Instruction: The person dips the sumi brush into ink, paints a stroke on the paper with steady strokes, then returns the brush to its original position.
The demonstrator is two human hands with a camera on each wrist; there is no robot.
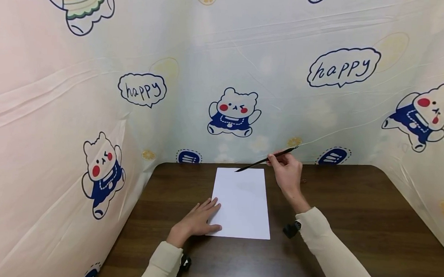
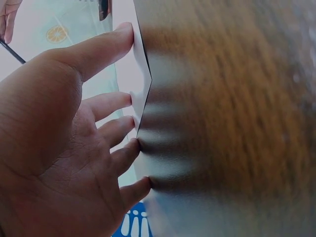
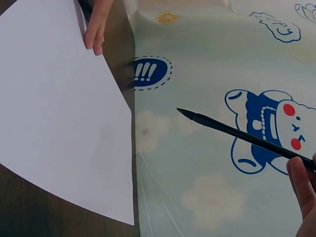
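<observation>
A white sheet of paper (image 1: pixel 241 201) lies on the dark wooden table. My left hand (image 1: pixel 200 219) rests at its lower left edge with the fingers spread; in the left wrist view the thumb and fingertips (image 2: pixel 127 98) press along the paper's border. Over the far right part of the sheet, my right hand (image 1: pixel 288 172) pinches a black calligraphy brush (image 1: pixel 260 161) by its handle. The brush slants down to the left, its pointed dark tip overlapping the paper's top edge in the head view. In the right wrist view the brush (image 3: pixel 222 127) appears with its tip raised off the sheet.
The wooden table (image 1: pixel 353 210) extends around the paper on both sides. Behind and beside it hangs a pale cloth (image 1: pixel 185 116) printed with bears and "happy" bubbles. Black wrist cameras (image 1: pixel 291 229) sit on both wrists.
</observation>
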